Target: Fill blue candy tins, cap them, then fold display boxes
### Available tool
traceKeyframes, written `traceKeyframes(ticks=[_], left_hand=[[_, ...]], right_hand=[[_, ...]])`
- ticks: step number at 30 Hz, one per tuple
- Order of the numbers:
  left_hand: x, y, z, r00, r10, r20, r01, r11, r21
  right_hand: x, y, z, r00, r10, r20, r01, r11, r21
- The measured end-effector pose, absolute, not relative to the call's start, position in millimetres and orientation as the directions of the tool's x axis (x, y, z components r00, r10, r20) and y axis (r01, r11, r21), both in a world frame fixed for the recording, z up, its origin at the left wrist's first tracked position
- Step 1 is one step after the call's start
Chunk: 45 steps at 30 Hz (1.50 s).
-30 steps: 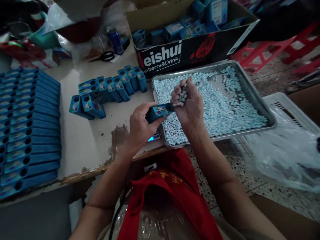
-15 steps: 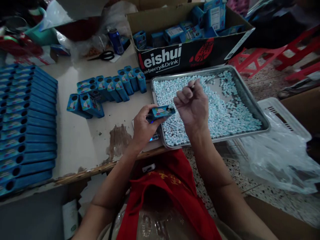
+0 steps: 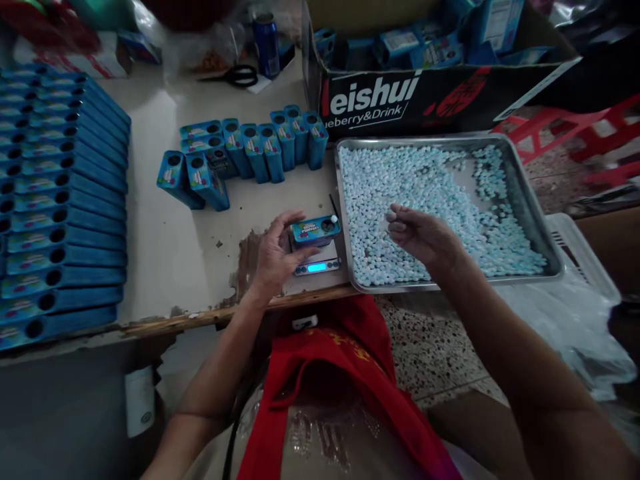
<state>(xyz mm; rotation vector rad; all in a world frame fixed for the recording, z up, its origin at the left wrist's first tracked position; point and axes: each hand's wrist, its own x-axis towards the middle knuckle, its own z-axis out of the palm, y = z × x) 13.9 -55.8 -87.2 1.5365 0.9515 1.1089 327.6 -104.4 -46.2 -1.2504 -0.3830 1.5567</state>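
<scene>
Head view: at far left, blue candy boxes (image 3: 75, 227) stand packed in a block of rows, their round top openings dark, so what they hold cannot be made out; the block is cut off at the frame edge. Next, a looser cluster of matching boxes (image 3: 255, 152) stands on the worn table (image 3: 160, 280), two in front leaning. Behind, a blurred clear bag (image 3: 213, 60) holds orange bits, beside black scissors (image 3: 241, 76) and a blue can (image 3: 267, 45). The left hand (image 3: 277, 257) is spread, thumb and fingers apart around the near end of one caramelo box (image 3: 315, 230), which sits on a small digital scale (image 3: 317, 268) with a pale candy at its opening; the lit reading is illegible. Beyond, a black printed carton (image 3: 430, 100), cut off at the top, holds jumbled blue boxes. A metal tray (image 3: 464, 179) carries pale-blue candies (image 3: 385, 173); above them the right hand (image 3: 425, 237) has thumb and fingers drawn together, but whether it pinches a candy cannot be told. Red plastic stools (image 3: 560, 130) and crumpled clear plastic (image 3: 565, 320) run out of view at right.
</scene>
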Motion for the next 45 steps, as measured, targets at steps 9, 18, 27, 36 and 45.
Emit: traceKeyframes(ticks=[9, 18, 27, 36, 45], left_hand=[[-44.9, -61.7, -69.0, 0.167, 0.957, 0.236, 0.058, -0.249, 0.967], [-48.0, -71.8, -63.6, 0.206, 0.966, 0.156, 0.243, -0.205, 0.948], [-42.5, -67.4, -57.8, 0.212, 0.954, 0.210, 0.288, -0.267, 0.920], [-36.7, -76.9, -64.4, 0.214, 0.961, 0.178, 0.294, -0.237, 0.926], [-26.0, -72.6, -61.5, 0.252, 0.935, 0.251, 0.306, -0.323, 0.896]], right_hand=[[319.6, -114.7, -22.5, 0.038, 0.852, -0.522, -0.342, -0.480, -0.808], [306.0, -111.2, -16.8, 0.078, 0.859, -0.505, -0.343, -0.453, -0.823], [287.9, -103.8, -20.7, 0.105, 0.915, -0.390, -0.230, -0.360, -0.904], [290.1, -107.6, -24.0, 0.107, 0.939, -0.327, -0.133, -0.312, -0.941], [282.2, -107.7, -13.5, 0.122, 0.956, -0.268, -0.139, -0.251, -0.958]])
